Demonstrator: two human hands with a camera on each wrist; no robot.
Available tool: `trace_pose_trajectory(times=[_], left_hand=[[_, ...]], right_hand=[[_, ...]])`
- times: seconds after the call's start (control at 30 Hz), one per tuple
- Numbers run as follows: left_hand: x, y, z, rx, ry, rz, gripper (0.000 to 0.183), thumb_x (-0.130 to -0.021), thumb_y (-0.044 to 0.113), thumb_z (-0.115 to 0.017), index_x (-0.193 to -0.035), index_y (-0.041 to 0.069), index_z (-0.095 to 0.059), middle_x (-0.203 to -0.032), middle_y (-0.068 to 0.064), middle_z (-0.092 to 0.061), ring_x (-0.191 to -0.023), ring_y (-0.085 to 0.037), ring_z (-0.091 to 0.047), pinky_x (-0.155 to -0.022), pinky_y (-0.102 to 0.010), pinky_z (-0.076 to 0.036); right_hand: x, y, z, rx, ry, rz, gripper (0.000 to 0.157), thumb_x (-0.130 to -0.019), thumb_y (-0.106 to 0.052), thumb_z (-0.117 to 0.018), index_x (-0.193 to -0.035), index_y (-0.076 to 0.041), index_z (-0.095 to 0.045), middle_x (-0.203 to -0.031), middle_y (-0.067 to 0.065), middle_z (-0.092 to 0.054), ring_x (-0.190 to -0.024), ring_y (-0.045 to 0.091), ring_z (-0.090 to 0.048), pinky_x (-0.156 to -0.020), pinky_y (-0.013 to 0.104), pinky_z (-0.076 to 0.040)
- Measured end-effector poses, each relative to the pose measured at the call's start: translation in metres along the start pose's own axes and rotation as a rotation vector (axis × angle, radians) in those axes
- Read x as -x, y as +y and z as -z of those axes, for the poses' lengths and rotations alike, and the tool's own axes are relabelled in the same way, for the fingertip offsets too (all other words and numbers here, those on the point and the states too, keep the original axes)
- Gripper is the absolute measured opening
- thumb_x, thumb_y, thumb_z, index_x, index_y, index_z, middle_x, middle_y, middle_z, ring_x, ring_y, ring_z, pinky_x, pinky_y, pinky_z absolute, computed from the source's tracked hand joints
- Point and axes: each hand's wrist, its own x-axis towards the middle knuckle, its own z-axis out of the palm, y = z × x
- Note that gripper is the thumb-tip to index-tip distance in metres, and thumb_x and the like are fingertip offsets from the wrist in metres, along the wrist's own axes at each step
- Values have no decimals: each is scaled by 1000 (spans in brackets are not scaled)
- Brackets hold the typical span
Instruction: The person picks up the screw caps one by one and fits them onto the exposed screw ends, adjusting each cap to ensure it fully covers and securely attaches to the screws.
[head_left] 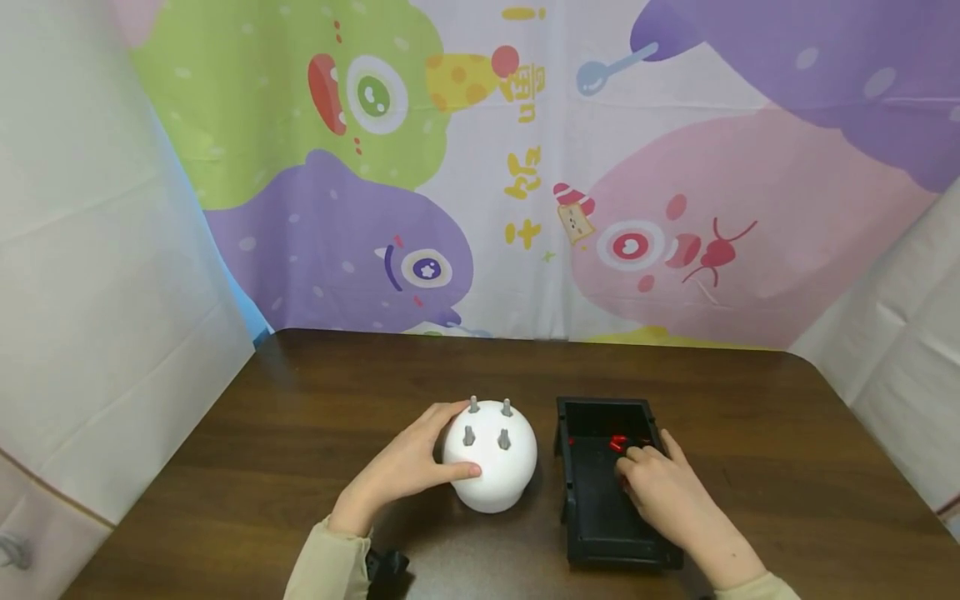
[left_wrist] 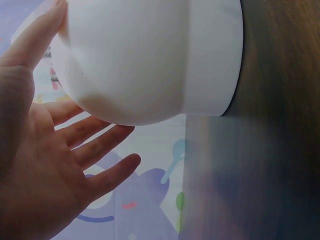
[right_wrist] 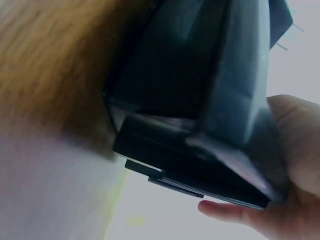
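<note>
A white rounded body (head_left: 489,467) with a flat-sided base stands on the table, several grey stud-like pegs (head_left: 504,438) upright on its top. My left hand (head_left: 408,458) holds it from the left, thumb across the near top and fingers at the far side. In the left wrist view, the left hand (left_wrist: 55,150) has its fingers spread along the curved white surface. My right hand (head_left: 667,496) reaches into a black tray (head_left: 567,500), fingers bent down beside small red pieces (head_left: 618,442). Its fingertips are partly hidden, so whether they pinch a piece is unclear.
The brown wooden table (head_left: 225,467) ends at a cartoon-print curtain (head_left: 525,292) behind. White cloth (head_left: 112,208) hangs at the left side. A small dark object (head_left: 387,569) lies by the left sleeve. The tray's raised walls surround the red pieces.
</note>
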Motion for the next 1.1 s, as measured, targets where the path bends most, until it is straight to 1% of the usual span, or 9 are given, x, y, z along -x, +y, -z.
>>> trace_pose_trajectory(times=[0.33,0.57,0.67,0.8,0.93,0.97,1.03,1.07,1.1], left_hand=[[-1,-1,0,1,6,-3,89,-64,66,-66,-138,27,-36,-132,8,-42,-118,-14,-45,-96,-41,-38],[-1,-3,-2,1,7,-4,89,-64,67,-66,-138,28,-35,-132,9,-42,-118,-13,-45,-96,-41,-38],[0,-4,-2,5,10,-4,88,-65,66,-67,-138,28,-35,-132,9,-41,-119,-13,-45,-97,-40,-38],[0,-4,-1,16,12,-7,87,-65,64,-68,-138,27,-36,-132,8,-42,-118,-13,-45,-97,-40,-38],[0,-3,-1,23,11,-10,87,-65,63,-68,-138,27,-36,-132,8,-42,-119,-13,-45,-97,-40,-38],[0,-2,-1,24,12,-11,87,-65,63,-68,-138,27,-36,-132,8,-42,-119,-13,-45,-97,-40,-38],[0,-2,-1,21,11,-11,87,-65,64,-68,-138,28,-35,-132,8,-42,-119,-12,-45,-97,-40,-38],[-1,-2,-2,20,11,-11,87,-65,64,-67,-138,28,-35,-132,9,-41,-119,-12,-45,-97,-40,-38],[-1,-2,-2,20,11,-10,87,-65,64,-67,-138,28,-35,-132,9,-42,-119,-12,-45,-97,-40,-38]], right_hand=[[-2,3,5,-13,28,16,29,-63,-13,-82,-72,-17,-54,-68,-8,-51,-69,13,-56,-99,57,-28],[-2,3,5,9,109,65,33,-61,-16,-83,-75,-16,-53,-67,-7,-52,-68,14,-55,-101,54,-27],[-3,2,5,6,121,80,31,-63,-18,-82,-78,-15,-55,-69,-7,-54,-68,13,-56,-100,52,-30],[-4,0,7,-7,137,88,29,-65,-19,-81,-76,-17,-54,-69,-8,-54,-68,13,-57,-93,48,-38],[-4,-1,10,-29,195,109,29,-67,-18,-80,-75,-17,-52,-69,-8,-53,-68,12,-56,-85,41,-44],[-4,-1,10,-36,209,119,27,-70,-19,-78,-76,-16,-52,-70,-8,-53,-68,12,-56,-84,40,-44],[-3,-1,12,-51,240,139,19,-84,-30,-64,-78,-15,-54,-71,-8,-53,-68,12,-56,-82,39,-45],[-4,-2,12,-61,254,148,23,-90,-34,-53,-79,-15,-55,-71,-7,-53,-69,12,-56,-81,38,-45],[-4,-2,13,-67,265,157,31,-94,-37,-41,-80,-14,-56,-72,-7,-53,-69,12,-56,-81,38,-45]])
